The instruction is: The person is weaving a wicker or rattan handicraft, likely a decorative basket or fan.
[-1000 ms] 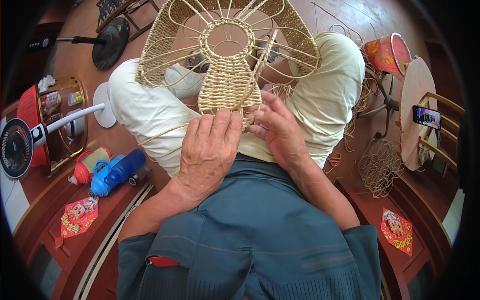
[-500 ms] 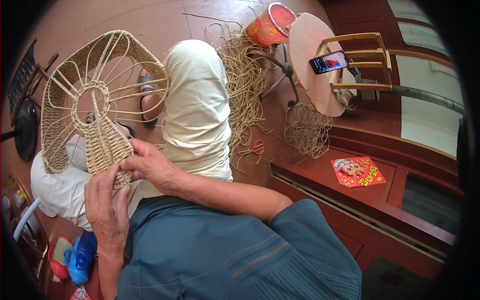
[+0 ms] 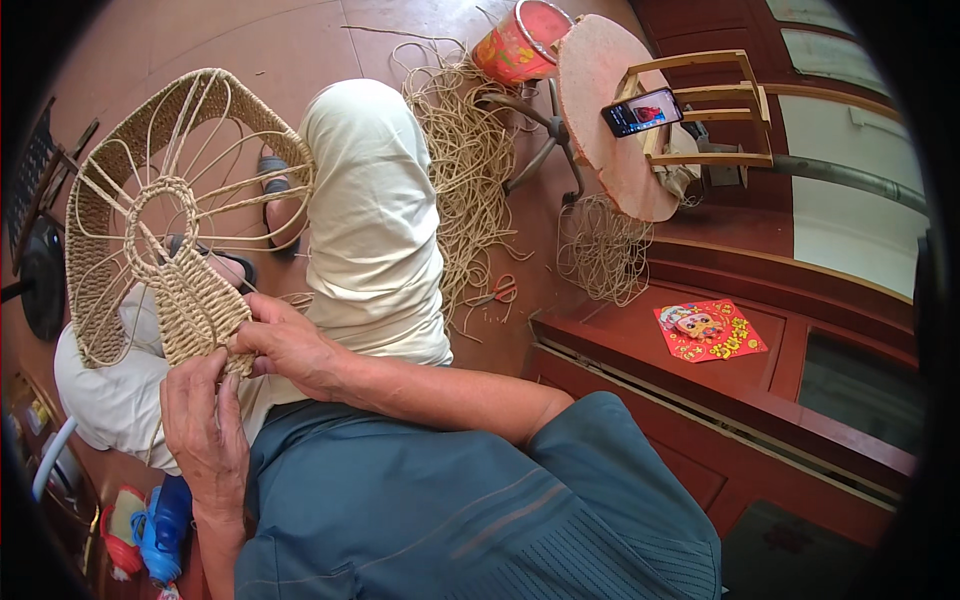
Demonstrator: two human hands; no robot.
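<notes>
A half-woven basket (image 3: 195,300) of twisted straw-coloured cord lies across my lap. It has a ring at its middle, spokes running out to a broad woven wall, and one densely woven wedge that reaches toward me. My left hand (image 3: 205,415) grips the narrow near end of this wedge, thumb and fingers pressed on the weave. Right beside it, my right hand (image 3: 285,345) pinches the wedge's right edge, fingers bent and touching the weave. Whatever strand lies between the fingertips is too small to make out.
Loose cord (image 3: 460,190) is heaped beyond my right knee, with red-handled scissors (image 3: 497,291) near it. A red bucket (image 3: 515,45) and a round-topped stool (image 3: 610,110) holding a phone (image 3: 642,112) stand farther off. Blue bottles (image 3: 165,525) lie at lower left.
The whole view has shifted slightly. My left thumb has moved closer to the right fingertips at the wedge's near end; both hands keep hold of the weave.
</notes>
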